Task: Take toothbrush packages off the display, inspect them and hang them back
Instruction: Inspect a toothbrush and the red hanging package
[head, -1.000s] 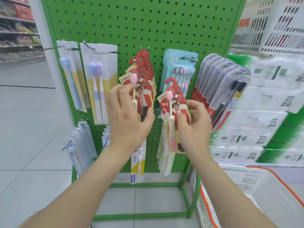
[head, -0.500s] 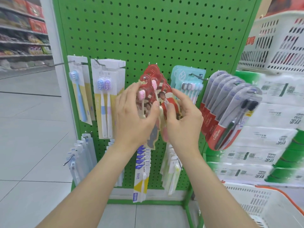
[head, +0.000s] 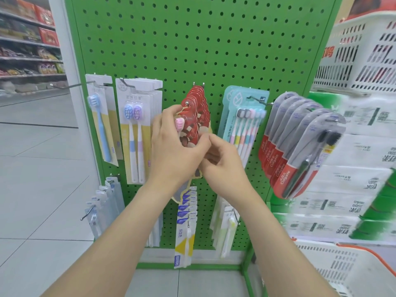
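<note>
1. Plainly, the left hand (head: 173, 146) has its fingers curled round the upper part of the red package (head: 191, 124), held up at the hook (head: 188, 102) on the pegboard (head: 192, 50).
2. The package looks light. It is thin, springy card with a blister that is probably slick, so it is best held by the card edges near the hang hole.
3. The right hand (head: 222, 163) curls its fingers at the card's right edge; whether they pinch it, I cannot tell.
</note>
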